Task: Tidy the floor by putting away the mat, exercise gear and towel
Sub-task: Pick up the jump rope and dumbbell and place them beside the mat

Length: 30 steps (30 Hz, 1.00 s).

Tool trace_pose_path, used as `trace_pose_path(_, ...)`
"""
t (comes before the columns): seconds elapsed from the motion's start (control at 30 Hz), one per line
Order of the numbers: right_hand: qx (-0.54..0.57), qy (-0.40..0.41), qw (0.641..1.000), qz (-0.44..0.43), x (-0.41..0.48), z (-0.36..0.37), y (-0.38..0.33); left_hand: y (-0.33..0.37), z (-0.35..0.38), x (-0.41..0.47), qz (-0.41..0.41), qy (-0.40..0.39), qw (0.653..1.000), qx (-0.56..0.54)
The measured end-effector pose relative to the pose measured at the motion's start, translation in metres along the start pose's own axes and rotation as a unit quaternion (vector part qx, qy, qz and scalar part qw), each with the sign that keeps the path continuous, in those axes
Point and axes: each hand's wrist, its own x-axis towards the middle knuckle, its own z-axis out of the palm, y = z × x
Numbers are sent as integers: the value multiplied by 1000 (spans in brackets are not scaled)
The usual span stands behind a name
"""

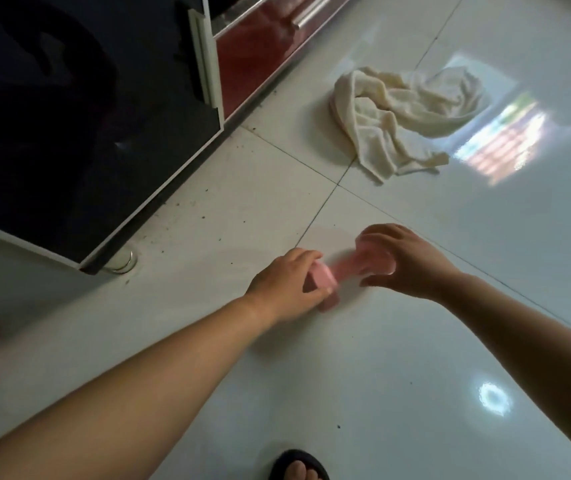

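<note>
Low over the tiled floor [415,341], the left hand [282,284] and right hand [405,261] each curl their fingers round an end of the blurred pink dumbbell [341,270]; best lifted level, the crumpled towel [398,116] waiting beyond.

cream towel [405,116] crumpled on floor; pink dumbbell [342,268], perhaps

A room in a home, seen at floor level.

Glossy white floor tiles [415,341] reflect a window, a low cabinet [69,133] has a black glass door and a dark red drawer [259,46] beside it, and a cream towel [398,123] lies crumpled; possibly a living room, though little shows.
</note>
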Motion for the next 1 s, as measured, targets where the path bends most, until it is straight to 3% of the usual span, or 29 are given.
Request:
trace_pose_path(0.27,-23,-34,999,-16,17,17,27,-2,25,19,-23,-23,999,19)
trace_pose_path(0.5,-4,-14,1000,-14,26,29,16,-15,20,12,-6,-30,999,17)
trace_pose_path(0.7,9,-41,998,-56,25,42,-39,-62,0,-36,-18,-34,999,2)
trace_pose_path(1.0,-15,-125,972,-199,30,70,-169,-143,-37,-169,-93,-12,996,-7)
